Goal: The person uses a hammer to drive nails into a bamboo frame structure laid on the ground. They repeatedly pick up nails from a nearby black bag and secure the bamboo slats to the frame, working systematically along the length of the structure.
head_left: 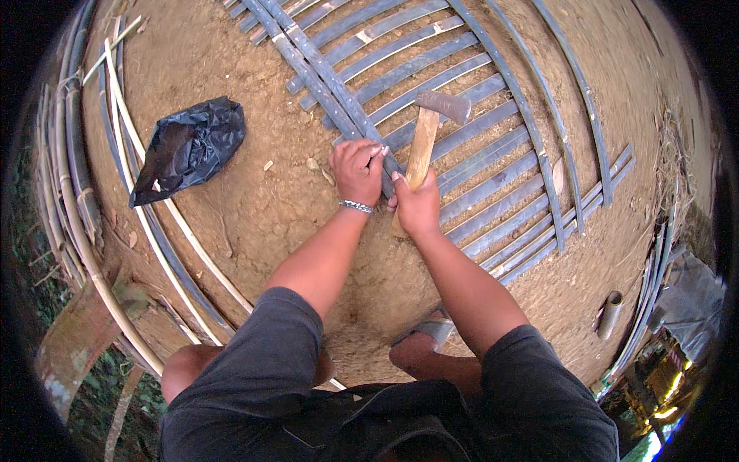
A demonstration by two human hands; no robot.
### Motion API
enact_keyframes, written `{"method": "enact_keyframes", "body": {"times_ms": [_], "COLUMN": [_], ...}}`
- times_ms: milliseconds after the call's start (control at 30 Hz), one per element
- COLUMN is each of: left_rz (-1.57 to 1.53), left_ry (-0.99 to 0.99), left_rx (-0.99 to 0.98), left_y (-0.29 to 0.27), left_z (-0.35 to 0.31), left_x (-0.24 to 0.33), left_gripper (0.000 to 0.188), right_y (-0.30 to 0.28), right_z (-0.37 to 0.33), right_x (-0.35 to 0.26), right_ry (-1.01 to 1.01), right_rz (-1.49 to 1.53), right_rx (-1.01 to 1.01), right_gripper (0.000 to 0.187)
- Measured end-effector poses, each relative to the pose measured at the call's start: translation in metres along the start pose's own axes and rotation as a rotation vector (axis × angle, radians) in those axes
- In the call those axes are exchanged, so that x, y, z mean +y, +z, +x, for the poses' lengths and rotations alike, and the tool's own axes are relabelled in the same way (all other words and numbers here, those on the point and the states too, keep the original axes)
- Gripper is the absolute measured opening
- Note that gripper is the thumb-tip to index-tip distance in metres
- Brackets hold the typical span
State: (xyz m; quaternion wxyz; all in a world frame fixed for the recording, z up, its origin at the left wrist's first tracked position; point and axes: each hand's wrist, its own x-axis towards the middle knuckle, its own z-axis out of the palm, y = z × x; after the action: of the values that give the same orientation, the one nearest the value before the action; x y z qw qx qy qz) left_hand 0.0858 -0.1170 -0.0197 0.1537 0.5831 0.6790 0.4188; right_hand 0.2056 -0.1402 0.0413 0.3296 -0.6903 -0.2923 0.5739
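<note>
My right hand (418, 206) grips the wooden handle of a hatchet (424, 144), whose dull metal head points away from me. Close beside it, my left hand (359, 170), with a chain bracelet at the wrist, is closed at the near end of a pair of dark rails (329, 77). Its fingertips are pinched together, and whatever sits between them is too small to make out. Those rails lie across one end of a row of dark bamboo slats (476, 144), forming a lattice on the ground. The hatchet head is over the slats.
A crumpled black plastic bag (190, 145) lies on the dirt to the left. Beyond it are long pale strips (151, 239) and bamboo poles (68, 154). Loose dark strips (573, 77) cross the slats at the right. A short bamboo tube (610, 314) lies farther right.
</note>
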Motion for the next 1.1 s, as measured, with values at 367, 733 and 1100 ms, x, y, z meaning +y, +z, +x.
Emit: {"method": "enact_keyframes", "body": {"times_ms": [367,733,1100], "left_rz": [0.021,0.003,-0.034], "left_ry": [-0.01,0.005,0.001], "left_rx": [-0.023,-0.032,-0.026], "left_y": [0.001,-0.005,0.0], "left_z": [0.002,0.004,0.003], "left_x": [0.001,0.005,0.0], "left_gripper": [0.008,0.011,0.012], "right_y": [-0.03,-0.106,-0.111], "right_z": [-0.007,-0.022,-0.013], "right_x": [0.018,-0.022,-0.012], "right_ry": [-0.18,-0.384,-0.573], "right_rz": [-0.292,-0.912,-0.838], "right_rx": [-0.103,-0.32,-0.252], "right_gripper": [0.034,0.049,0.051]}}
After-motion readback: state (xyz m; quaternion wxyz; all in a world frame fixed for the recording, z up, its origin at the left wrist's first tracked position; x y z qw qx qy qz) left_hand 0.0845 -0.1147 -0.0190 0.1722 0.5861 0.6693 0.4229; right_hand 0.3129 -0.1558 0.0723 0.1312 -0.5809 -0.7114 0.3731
